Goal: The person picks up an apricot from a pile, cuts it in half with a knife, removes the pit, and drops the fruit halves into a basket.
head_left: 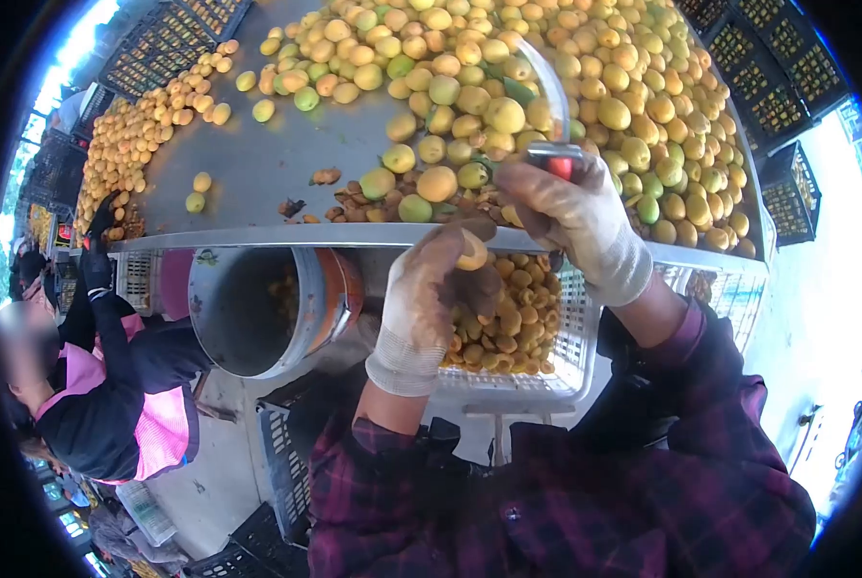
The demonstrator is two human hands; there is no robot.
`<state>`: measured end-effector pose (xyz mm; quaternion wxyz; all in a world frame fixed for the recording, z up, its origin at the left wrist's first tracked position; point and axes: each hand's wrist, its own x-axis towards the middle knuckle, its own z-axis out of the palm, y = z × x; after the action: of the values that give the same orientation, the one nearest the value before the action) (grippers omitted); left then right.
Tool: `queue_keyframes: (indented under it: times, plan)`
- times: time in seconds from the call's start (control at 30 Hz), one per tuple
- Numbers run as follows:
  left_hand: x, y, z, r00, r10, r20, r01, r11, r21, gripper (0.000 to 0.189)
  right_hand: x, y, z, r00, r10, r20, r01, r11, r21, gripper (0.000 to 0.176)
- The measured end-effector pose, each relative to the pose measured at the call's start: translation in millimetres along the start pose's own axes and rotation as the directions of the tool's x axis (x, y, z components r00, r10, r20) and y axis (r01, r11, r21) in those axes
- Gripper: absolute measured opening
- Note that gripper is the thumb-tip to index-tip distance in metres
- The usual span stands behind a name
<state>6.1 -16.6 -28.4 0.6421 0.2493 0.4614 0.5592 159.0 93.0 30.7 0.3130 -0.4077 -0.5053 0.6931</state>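
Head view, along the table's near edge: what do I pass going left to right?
From the left: co-worker's pink-and-black jacket → metal bucket → left hand holding a fruit → right hand gripping a red-handled tool → black crate.

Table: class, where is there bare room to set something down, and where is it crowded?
The bare patch of table lies between the left pile, the main heap and the front rim; only stray fruits sit there. The right half is crowded with fruit, and brown scraps litter the rim near the right hand.
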Motion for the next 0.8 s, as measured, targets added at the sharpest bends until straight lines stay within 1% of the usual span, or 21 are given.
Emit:
queue_keyframes:
  times: [0.03, 0.07, 0.1, 0.13, 0.17, 0.2, 0.23, 0.27, 0.3, 0.33, 0.4, 0.43, 0.47, 0.5, 0.53, 0.6, 0.63, 0.7, 0.73, 0.77, 0.8]
  plan:
    - [-1, -1, 3, 0.997, 0.072, 0.010, -0.072, 0.997, -0.006, 0.052, 2, 4, -8, 0.998, 0.002, 0.070, -0.004, 1.000, 0.020, 0.015]
    - [-2, 1, 8, 0.998, 0.061, 0.015, -0.061, 0.998, -0.008, 0.052, 4, 7, -10, 0.998, 0.009, 0.060, -0.011, 1.000, 0.021, 0.015]
    - [-2, 5, 14, 0.995, 0.080, -0.053, -0.083, 0.996, -0.045, 0.051, 6, 10, -9, 0.993, -0.072, 0.095, 0.086, 0.985, -0.152, 0.016]
    - [-2, 8, 17, 0.987, 0.100, -0.125, -0.110, 0.991, -0.079, 0.050, 7, 12, -9, 0.978, -0.145, 0.147, 0.186, 0.931, -0.315, 0.019]
    - [-1, 10, 15, 0.990, 0.103, -0.092, -0.109, 0.992, -0.059, 0.053, 6, 13, -10, 0.985, -0.106, 0.134, 0.145, 0.935, -0.323, 0.022]
    - [-1, 11, 14, 0.991, 0.100, -0.093, -0.106, 0.993, -0.060, 0.053, 5, 15, -10, 0.986, -0.103, 0.133, 0.141, 0.936, -0.323, 0.022]
    - [-1, 11, 14, 0.991, 0.108, -0.078, -0.111, 0.993, -0.031, 0.053, 4, 18, -12, 0.981, -0.176, 0.087, 0.179, 0.983, -0.029, 0.017]
    - [0, 10, 16, 0.992, 0.114, -0.060, -0.115, 0.993, -0.006, 0.053, 3, 20, -15, 0.973, -0.231, 0.017, 0.219, 0.940, 0.261, 0.017]
    - [0, 9, 17, 0.993, 0.107, -0.053, -0.108, 0.994, -0.014, 0.053, 5, 17, -12, 0.936, -0.353, -0.005, 0.334, 0.880, 0.337, 0.025]
    - [1, 9, 19, 0.997, 0.068, -0.044, -0.068, 0.998, 0.006, 0.055, 13, 18, -13, 0.873, -0.488, 0.007, 0.429, 0.773, 0.467, 0.033]
    - [1, 7, 25, 1.000, 0.019, -0.023, -0.018, 1.000, 0.024, 0.057, 11, 7, -10, 0.872, -0.490, -0.014, 0.454, 0.796, 0.401, 0.047]
    - [0, 8, 29, 1.000, -0.003, -0.009, 0.003, 1.000, 0.013, 0.051, 11, 7, -7, 0.873, -0.488, -0.022, 0.456, 0.798, 0.395, 0.047]
    - [0, 7, 32, 1.000, -0.023, 0.003, 0.023, 1.000, 0.005, 0.046, 12, 7, -2, 0.849, -0.527, -0.043, 0.502, 0.778, 0.379, 0.049]
    - [2, 3, 32, 1.000, -0.027, 0.008, 0.027, 1.000, 0.007, 0.046, 12, 8, 3, 0.822, -0.566, -0.062, 0.546, 0.755, 0.363, 0.050]
    - [4, -4, 32, 1.000, 0.002, 0.005, -0.002, 1.000, -0.016, 0.048, 10, 9, 8, 0.855, -0.515, -0.066, 0.500, 0.783, 0.369, 0.052]
    - [7, -9, 33, 0.999, 0.034, 0.001, -0.034, 0.999, -0.039, 0.051, 8, 12, 13, 0.880, -0.469, -0.067, 0.468, 0.837, 0.285, 0.053]
    - [7, -10, 33, 0.999, 0.032, 0.003, -0.032, 0.998, -0.049, 0.051, 8, 13, 14, 0.880, -0.470, -0.065, 0.467, 0.837, 0.284, 0.053]
    - [6, -12, 30, 0.999, 0.032, 0.000, -0.032, 0.997, -0.063, 0.051, 8, 16, 19, 0.876, -0.471, -0.104, 0.483, 0.852, 0.205, 0.054]
    - [5, -15, 27, 0.984, 0.167, 0.055, -0.172, 0.979, 0.105, 0.037, 6, 17, 18, 0.878, -0.469, -0.096, 0.479, 0.854, 0.205, 0.054]
    - [3, -17, 25, 0.950, 0.286, 0.129, -0.311, 0.913, 0.263, 0.025, 3, 16, 13, 0.844, -0.534, -0.042, 0.536, 0.843, 0.051, 0.035]
    - [3, -16, 27, 0.950, 0.287, 0.122, -0.309, 0.914, 0.263, 0.025, 0, 16, 8, 0.808, -0.589, 0.021, 0.588, 0.803, -0.098, 0.018]
